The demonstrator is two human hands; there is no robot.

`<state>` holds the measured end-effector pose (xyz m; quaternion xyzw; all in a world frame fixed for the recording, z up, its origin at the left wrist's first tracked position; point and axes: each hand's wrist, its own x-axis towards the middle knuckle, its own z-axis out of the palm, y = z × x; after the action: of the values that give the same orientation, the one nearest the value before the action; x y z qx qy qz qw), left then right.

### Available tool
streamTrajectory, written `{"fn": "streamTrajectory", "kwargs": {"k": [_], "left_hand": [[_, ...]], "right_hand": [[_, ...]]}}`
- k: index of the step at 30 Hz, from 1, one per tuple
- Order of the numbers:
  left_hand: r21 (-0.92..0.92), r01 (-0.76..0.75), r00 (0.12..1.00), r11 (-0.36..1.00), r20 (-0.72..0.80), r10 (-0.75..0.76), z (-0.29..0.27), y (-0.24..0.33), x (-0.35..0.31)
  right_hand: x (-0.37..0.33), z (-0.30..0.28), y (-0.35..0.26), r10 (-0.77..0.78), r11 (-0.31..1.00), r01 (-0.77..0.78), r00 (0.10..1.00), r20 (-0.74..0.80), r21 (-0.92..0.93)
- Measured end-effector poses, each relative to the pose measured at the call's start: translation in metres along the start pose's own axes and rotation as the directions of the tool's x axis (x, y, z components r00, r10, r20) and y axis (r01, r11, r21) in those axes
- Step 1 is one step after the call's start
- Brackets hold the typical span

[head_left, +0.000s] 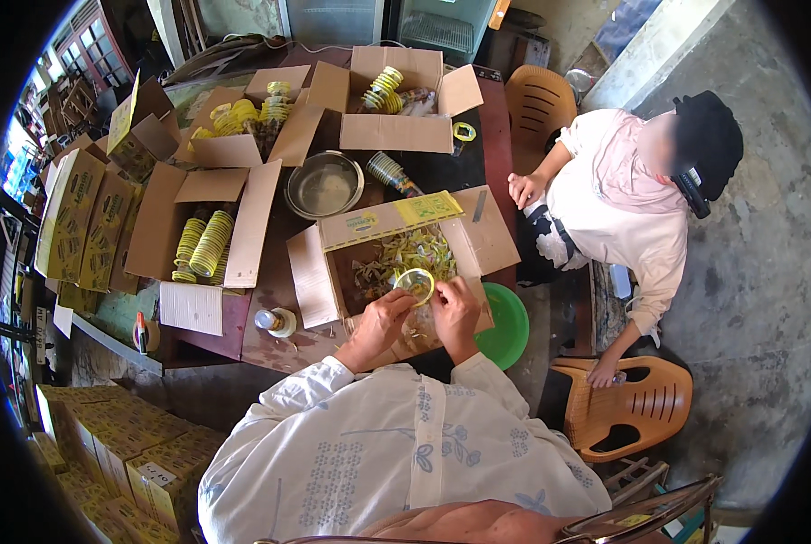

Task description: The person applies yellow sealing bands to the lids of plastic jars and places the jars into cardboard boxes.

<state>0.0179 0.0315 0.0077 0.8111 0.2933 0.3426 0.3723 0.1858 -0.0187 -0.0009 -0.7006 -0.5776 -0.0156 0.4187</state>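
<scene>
Above an open cardboard box (328,286) on the table, both hands hold a clear plastic cup with a yellow rim (415,275). My left hand (380,324) is closed on its left side. The fingers of my right hand (457,311) pinch the right edge of the rim. Inside the box under the cup lies a heap of yellow-green strips or wrappers (410,249), too small to make out exactly. My hands cover part of the cup and the near side of the box.
Farther back are open cartons (396,133) with stacked yellow-rimmed cups, a metal bowl (289,190) and a cup stack (392,172). A small jar (278,322) stands left of my hands; a green basin (505,331) is at right. Beyond it, a person (605,195) sits near an orange chair (637,408).
</scene>
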Motion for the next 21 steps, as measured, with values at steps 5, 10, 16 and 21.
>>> {"fn": "streamTrajectory", "kwargs": {"k": [5, 10, 16, 21], "left_hand": [[-0.037, 0.043, 0.999, 0.998, -0.02, -0.044, -0.007, 0.0, 0.007], [-0.01, 0.065, 0.996, 0.998, -0.066, -0.065, -0.007, -0.008, 0.003], [-0.025, 0.076, 0.994, 0.997, -0.075, -0.077, -0.012, -0.008, 0.0], [-0.048, -0.057, 0.997, 0.997, -0.046, 0.055, -0.008, -0.004, -0.003]], "right_hand": [[-0.006, -0.001, 0.005, 0.057, 0.968, -0.066, 0.997, 0.044, 0.244], [-0.01, -0.007, -0.01, 0.085, 0.978, -0.083, 0.996, -0.002, 0.194], [-0.009, -0.012, -0.027, -0.094, 0.996, 0.094, 0.992, -0.087, -0.006], [-0.004, -0.008, -0.018, -0.051, 0.992, 0.049, 0.999, -0.008, -0.115]]}}
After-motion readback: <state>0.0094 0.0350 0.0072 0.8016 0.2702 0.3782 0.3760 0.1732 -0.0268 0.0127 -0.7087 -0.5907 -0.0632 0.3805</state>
